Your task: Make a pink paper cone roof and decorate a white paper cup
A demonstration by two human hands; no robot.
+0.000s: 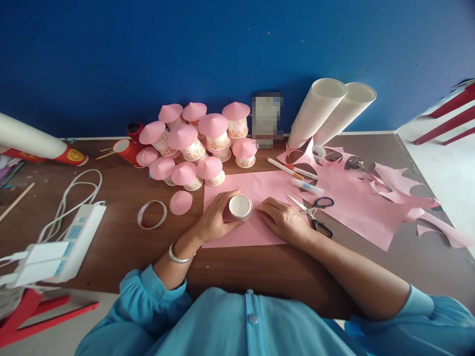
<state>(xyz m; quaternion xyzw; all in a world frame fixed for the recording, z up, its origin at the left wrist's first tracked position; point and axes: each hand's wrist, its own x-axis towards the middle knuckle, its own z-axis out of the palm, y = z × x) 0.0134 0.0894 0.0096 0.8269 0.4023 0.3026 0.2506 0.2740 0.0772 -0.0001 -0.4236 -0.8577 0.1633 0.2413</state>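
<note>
A small white paper cup [240, 206] stands base up on a pink paper sheet [256, 185]. My left hand [215, 217] curves round it from the left, thumb in front and fingers behind. On the same sheet rests my right hand [284, 220], just right of the cup, its fingers loosely bent and apart from the cup. Nothing shows in that hand. Right beside it lie dark-handled scissors [313, 212] with the blades apart. A glue stick [307, 186] and two markers [285, 168] are beyond them.
Several decorated cups with pink cone roofs [213, 126] crowd the back. A loose pink cone [181, 203] and tape roll [152, 214] lie left. Stacked paper cups [319, 111] lean on the blue wall. Pink scraps [356, 207] spread right; a power strip [79, 242] sits left.
</note>
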